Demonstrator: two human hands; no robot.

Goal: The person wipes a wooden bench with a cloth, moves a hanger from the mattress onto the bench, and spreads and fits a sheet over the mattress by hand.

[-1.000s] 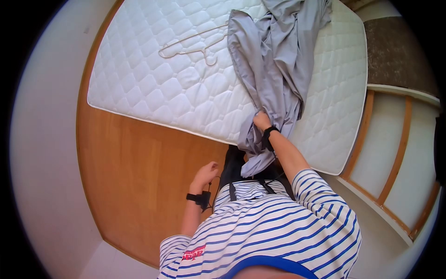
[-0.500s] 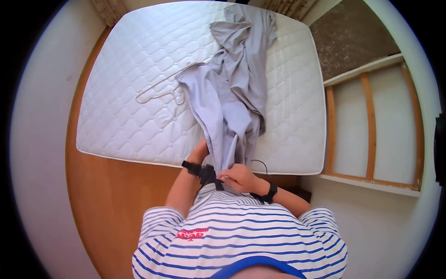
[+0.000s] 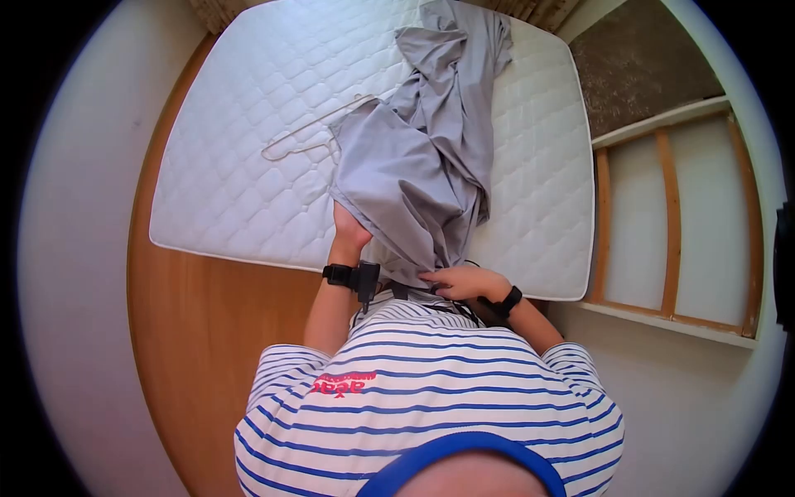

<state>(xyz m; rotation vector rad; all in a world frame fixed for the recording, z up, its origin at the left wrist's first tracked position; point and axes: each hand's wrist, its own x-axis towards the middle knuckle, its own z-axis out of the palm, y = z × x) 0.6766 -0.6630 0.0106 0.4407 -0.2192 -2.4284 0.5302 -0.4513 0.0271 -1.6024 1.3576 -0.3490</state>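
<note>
A grey cloth (image 3: 406, 166) lies rumpled down the middle of a white quilted mattress (image 3: 240, 182), its near end hanging toward my waist. My left hand (image 3: 351, 227) is at the cloth's left edge, with its fingers partly hidden under the fabric. Near my waist, my right hand (image 3: 464, 282) has its fingers on the cloth's near end, closed on the fabric. A thin, pale hanger (image 3: 302, 137) rests on the mattress, and the cloth covers one end of it.
Wooden floor (image 3: 224, 331) borders the mattress at the left and front. On the right is a wooden frame with slats (image 3: 669, 215), below a dark brown panel (image 3: 642, 70). Patterned curtains (image 3: 530, 10) hang at the far end.
My left hand has come from beside my body to the cloth's left edge. My right hand has moved down toward my waist. The cloth's near part has been pulled leftward and spread wider, over the hanger's end.
</note>
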